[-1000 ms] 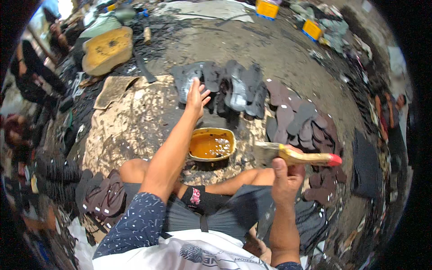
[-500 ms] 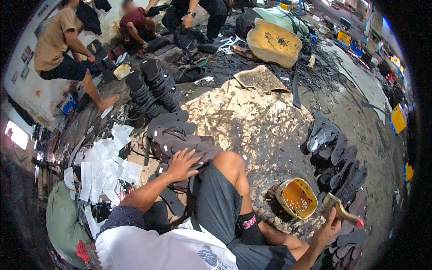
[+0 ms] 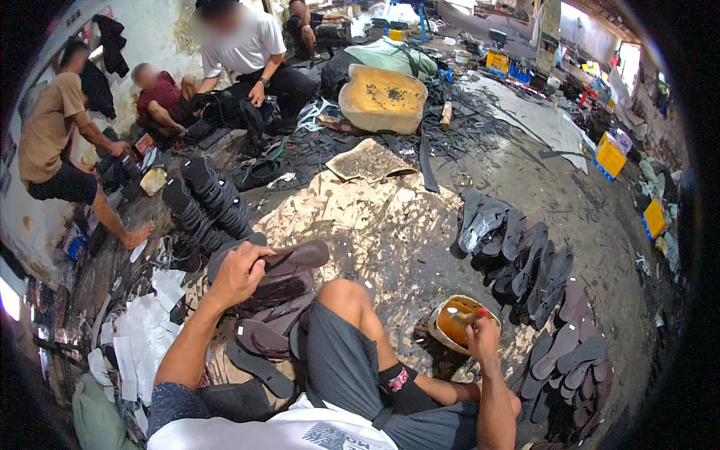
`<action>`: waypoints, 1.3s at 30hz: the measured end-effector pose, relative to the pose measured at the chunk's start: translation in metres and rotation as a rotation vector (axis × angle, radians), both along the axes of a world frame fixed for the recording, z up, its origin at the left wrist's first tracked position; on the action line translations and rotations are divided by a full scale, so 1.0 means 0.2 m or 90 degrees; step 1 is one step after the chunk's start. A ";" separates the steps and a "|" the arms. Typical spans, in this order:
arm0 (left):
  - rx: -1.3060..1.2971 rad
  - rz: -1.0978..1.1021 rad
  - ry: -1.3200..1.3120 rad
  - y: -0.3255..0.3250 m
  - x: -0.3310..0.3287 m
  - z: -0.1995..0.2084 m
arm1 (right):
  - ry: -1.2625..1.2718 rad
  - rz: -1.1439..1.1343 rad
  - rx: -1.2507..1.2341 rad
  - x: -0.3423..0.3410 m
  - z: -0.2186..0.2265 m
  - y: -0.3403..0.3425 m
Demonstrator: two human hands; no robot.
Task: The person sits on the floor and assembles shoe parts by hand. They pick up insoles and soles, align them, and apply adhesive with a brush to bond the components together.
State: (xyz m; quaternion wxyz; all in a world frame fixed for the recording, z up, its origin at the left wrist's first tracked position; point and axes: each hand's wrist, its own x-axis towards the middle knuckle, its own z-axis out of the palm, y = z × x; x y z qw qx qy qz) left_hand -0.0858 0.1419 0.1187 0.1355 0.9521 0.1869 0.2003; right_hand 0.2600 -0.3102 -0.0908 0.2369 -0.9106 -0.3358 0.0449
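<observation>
My left hand (image 3: 241, 274) is closed on the near end of a dark brown flip-flop (image 3: 300, 256), lifted at the top of a pile of similar flip-flops (image 3: 274, 289) left of my knee. Small white tags show on some of them. My right hand (image 3: 484, 337) grips a brush (image 3: 480, 315) with a red part, its far end reaching into a yellowish pot (image 3: 437, 334). Amber liquid coats the inside of that pot. The fingers hide most of the brush.
Rows of dark soles (image 3: 517, 251) and more flip-flops (image 3: 566, 356) lie to the right. White paper sheets (image 3: 139, 337) are heaped at the left, near stacked black soles (image 3: 206, 199). A large yellowish tub (image 3: 382, 112) stands beyond. Several people sit or bend at the far left.
My left hand has gone from lying spread over the pile to gripping a flip-flop. My right hand has brought the brush from beside the pot to over it. The view has tilted up.
</observation>
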 end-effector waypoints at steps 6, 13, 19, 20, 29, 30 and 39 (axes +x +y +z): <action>0.002 -0.216 0.209 -0.27 0.03 0.24 | 0.143 -0.050 0.361 -0.10 0.54 -0.05; 0.288 -0.337 0.326 -0.27 0.22 0.17 | 0.011 -0.228 -0.001 0.12 0.19 -0.83; 0.125 -0.004 0.475 -0.21 0.23 0.37 | 0.066 -0.211 0.363 -0.06 0.56 -0.58; 0.114 -0.013 0.427 -0.19 0.19 0.37 | 0.098 -0.217 0.347 -0.08 0.56 -0.57; -0.559 -0.014 -0.374 -0.51 0.19 0.01 | 0.303 -0.268 0.461 -0.19 0.58 -0.29; -0.411 -0.029 -0.270 -0.50 0.22 0.00 | 0.310 -0.242 0.478 -0.20 0.60 -0.25; 0.082 -0.232 0.115 -0.65 0.17 -0.29 | 0.309 -0.311 0.580 -0.26 0.60 -0.26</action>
